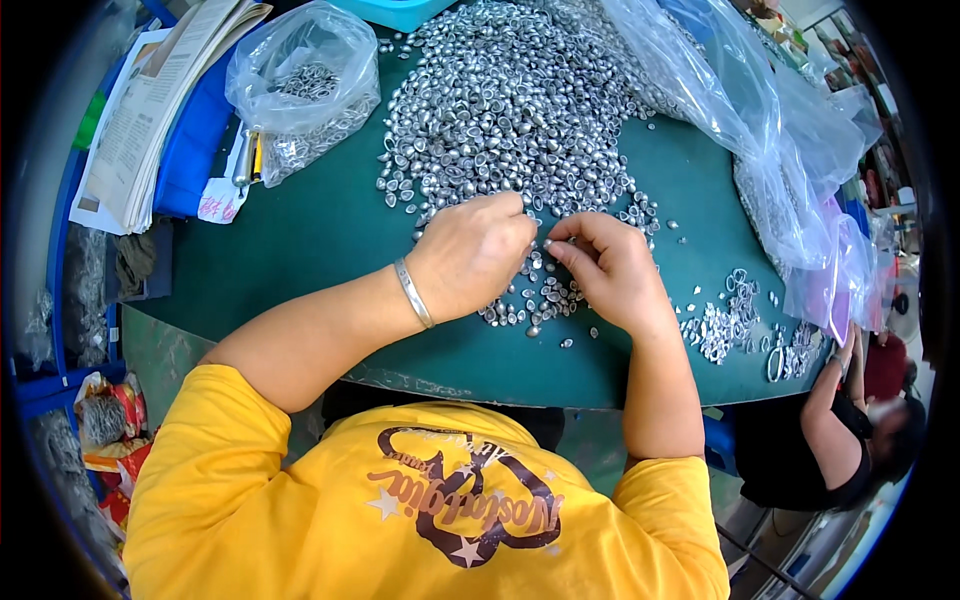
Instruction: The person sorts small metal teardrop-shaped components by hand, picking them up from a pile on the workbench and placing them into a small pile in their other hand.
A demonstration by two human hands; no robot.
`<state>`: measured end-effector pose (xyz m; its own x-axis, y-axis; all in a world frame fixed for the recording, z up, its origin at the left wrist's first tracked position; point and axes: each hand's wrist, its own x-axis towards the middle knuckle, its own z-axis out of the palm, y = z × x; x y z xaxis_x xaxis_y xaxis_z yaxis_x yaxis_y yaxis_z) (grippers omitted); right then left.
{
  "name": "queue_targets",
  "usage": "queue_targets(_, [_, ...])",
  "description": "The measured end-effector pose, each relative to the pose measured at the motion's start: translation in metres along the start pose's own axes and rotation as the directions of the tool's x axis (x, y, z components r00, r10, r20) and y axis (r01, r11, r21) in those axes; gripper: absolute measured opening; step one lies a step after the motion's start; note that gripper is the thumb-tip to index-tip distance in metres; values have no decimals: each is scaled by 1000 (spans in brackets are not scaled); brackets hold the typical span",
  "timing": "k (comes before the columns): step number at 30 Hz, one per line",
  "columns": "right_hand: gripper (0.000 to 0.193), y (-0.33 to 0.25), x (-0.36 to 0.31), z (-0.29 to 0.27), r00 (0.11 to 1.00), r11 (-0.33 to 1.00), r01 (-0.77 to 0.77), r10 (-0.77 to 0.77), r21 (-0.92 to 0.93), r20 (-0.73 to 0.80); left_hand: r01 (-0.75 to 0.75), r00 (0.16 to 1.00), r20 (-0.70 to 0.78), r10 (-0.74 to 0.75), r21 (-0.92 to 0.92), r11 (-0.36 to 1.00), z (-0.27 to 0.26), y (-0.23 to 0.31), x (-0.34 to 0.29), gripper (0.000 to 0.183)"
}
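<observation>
Green work table (300, 250), curved in this view, carries everything noted below except the newspapers and bin, whose support is unclear. Heap of silver-coloured metal pieces (510, 100), many teardrop or oval and hollow, fills the upper middle, directly beyond the hands. Large clear plastic bag (750, 120) lies along the heap's right side. At upper left: folded newspapers (150, 120) against a blue bin (192, 150), and a smaller clear bag (350, 50), open at the top, part-filled with metal pieces. Left hand (475, 255): fingers curled in at the heap's near edge; tips hidden, cannot tell whether they hold anything. Right hand (615, 270): just beside the left, thumb and index together. Below both, a loose scatter (530, 310) of similar pieces. Left wrist bears 1 silver bangle (412, 292). Smallest: 1 silver piece (547, 243), apparently pinched at the right fingertips; outline unresolved.
</observation>
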<state>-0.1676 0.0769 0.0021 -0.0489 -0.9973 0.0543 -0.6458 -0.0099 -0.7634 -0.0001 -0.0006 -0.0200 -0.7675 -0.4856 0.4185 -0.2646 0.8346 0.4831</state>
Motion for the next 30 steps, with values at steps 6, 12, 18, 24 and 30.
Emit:
queue_targets(6, [10,3,3,-5,991,873,-127,132,471,22,162,983,-13,-182,-402,901,-13,1,5,10])
queue_targets(12, [14,2,-1,-6,994,589,-99,18,802,109,333,936,192,-294,-753,567,-19,2,7,9])
queue_targets(18, [9,4,-2,6,963,155,-245,-79,957,260,505,785,611,-108,-730,-460,-16,2,2,12])
queue_targets(24, [10,1,2,-6,986,170,-165,54,972,158,516,732,675,-89,-635,-575,-20,1,4,14])
queue_targets(30, [21,1,2,8,985,758,125,-17,640,-173,489,744,659,-108,-647,-585,-18,-4,1,18])
